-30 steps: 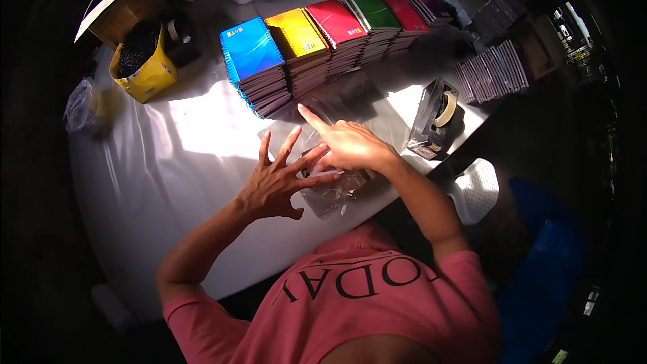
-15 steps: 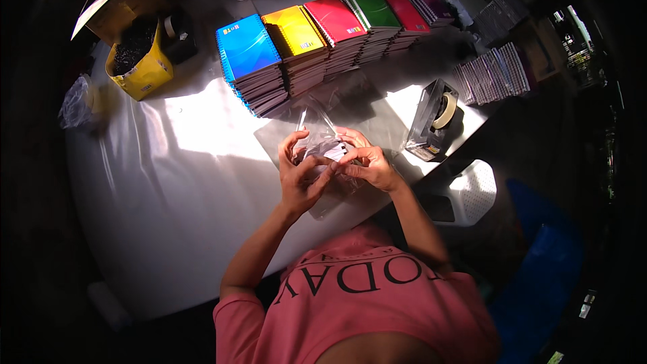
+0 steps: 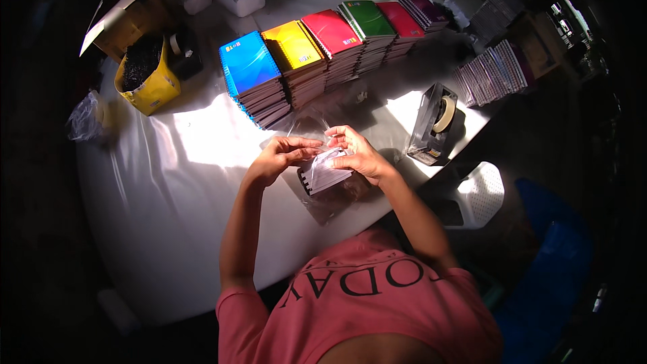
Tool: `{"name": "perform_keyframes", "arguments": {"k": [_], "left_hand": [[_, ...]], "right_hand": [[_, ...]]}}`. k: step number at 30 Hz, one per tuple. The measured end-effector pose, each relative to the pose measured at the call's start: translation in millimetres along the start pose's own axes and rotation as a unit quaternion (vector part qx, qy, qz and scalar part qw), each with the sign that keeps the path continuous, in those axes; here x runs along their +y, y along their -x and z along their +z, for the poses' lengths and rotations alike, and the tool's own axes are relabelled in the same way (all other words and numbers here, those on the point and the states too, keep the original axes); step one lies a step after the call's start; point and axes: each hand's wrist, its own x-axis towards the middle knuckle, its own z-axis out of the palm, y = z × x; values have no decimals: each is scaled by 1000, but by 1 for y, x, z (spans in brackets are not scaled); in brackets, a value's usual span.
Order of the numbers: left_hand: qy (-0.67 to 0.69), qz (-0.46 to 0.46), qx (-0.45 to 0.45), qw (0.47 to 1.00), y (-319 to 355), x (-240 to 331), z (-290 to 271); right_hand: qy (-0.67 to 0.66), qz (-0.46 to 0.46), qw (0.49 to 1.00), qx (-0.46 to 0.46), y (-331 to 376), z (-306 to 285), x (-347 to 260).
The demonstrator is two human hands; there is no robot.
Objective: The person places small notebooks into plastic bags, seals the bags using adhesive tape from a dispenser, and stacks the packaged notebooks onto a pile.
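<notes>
Ctr frame, white-paged, dark-spiral-bound notebook (image 3: 330, 178) amid clear plastic film (image 3: 328, 214) lies below-R of L hand (image 3: 275, 158) (pinching film, apparently), spiral edge facing lower L, long axis unclear; R hand (image 3: 358, 158) nearer, half-curled over it, grip can't tell.

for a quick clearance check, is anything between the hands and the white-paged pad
Clear plastic film lies around the white-paged pad, close to the left hand and right hand; whether it separates them from the pad is hard to tell. Nothing else visible stands between.
</notes>
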Motion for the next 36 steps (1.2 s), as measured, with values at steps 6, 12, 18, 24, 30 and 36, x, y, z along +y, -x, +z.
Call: {"name": "perform_keyframes", "arguments": {"k": [6, 12, 18, 24, 30, 36], "left_hand": [[-144, 60, 57, 986, -10, 25, 5], [-111, 82, 177, 974, 16, 6, 22], [-157, 179, 260, 936, 15, -29, 42], [-438, 173, 266, 841, 26, -13, 60], [-569, 176, 202, 777, 51, -2, 67], [-625, 282, 234, 689, 55, -29, 71]], "right_hand": [[112, 4, 994, -11, -2, -3, -11], [176, -29, 984, -6, -2, -5, -16], [213, -82, 974, -7, 0, -1, -25], [474, -264, 835, 94, 15, 13, -23], [672, -281, 674, 125, 41, 35, -33], [424, -175, 884, 91, 88, -21, -41]]}}
